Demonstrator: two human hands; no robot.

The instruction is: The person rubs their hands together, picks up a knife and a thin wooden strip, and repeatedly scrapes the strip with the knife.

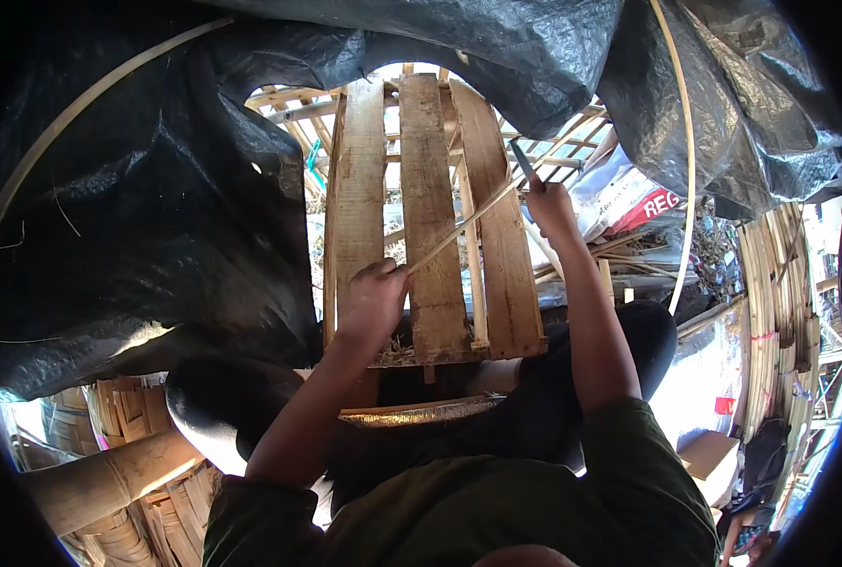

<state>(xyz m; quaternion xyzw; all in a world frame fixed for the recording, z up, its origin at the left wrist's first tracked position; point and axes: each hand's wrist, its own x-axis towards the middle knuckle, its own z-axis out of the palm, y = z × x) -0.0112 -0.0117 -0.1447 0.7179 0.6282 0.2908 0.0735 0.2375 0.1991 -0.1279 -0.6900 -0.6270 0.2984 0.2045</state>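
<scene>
A thin bamboo strip (459,231) slants across wooden planks (437,302), rising from lower left to upper right. At its lower end my left hand (374,298) is closed around it, over the left and middle planks. My right hand (553,210) grips a knife (521,159) beside the right plank. The blade points up and to the left, close to the strip's upper part. Whether the blade touches the strip I cannot tell. My fingers partly cover the knife's handle.
Black plastic sheeting (137,236) hangs left and overhead. Curved strips (689,142) hang at the sides. A printed white and red sack (629,200) lies beyond my right hand. Bundled bamboo slats (770,302) stand right; a thick bamboo pole (109,482) lies lower left.
</scene>
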